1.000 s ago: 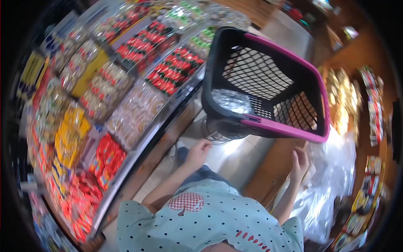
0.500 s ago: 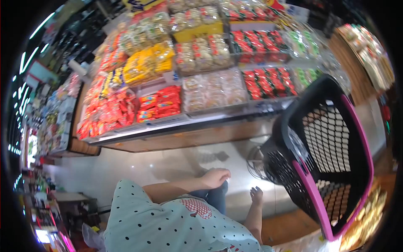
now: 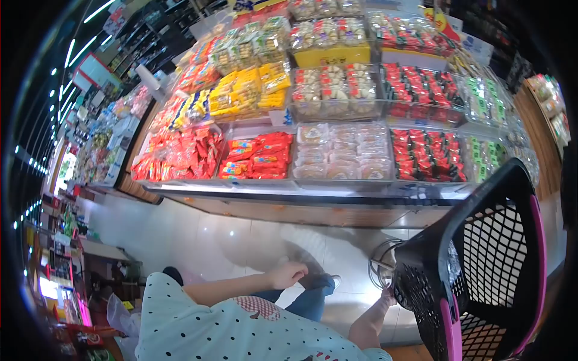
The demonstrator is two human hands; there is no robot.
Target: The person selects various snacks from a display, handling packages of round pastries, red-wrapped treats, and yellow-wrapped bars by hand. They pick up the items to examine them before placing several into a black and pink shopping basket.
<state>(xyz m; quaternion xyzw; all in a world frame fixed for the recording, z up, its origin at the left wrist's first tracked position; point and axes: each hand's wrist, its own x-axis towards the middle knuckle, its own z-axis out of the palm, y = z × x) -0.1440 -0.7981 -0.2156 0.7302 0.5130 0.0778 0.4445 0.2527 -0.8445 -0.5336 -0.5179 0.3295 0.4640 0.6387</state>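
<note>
My left hand hangs over the floor in front of my body, its fingers loosely curled with nothing showing in them. At the near side of a black mesh shopping basket with pink edges is my right hand, fingers stretched upward and overlapping the basket's lower corner in this view. The basket stands tilted at the right, its wide opening facing right; a crumpled clear wrapper shows by its rim.
Ahead stands a tiered display with clear bins of red packets, yellow packets and pale packaged sweets. Round metal wire rests on the tiled floor behind the basket. Crowded shelves line the left.
The view has shifted, with the display now sitting lower and further right. My right hand has moved up to the basket's side. My left hand stays loosely curled.
</note>
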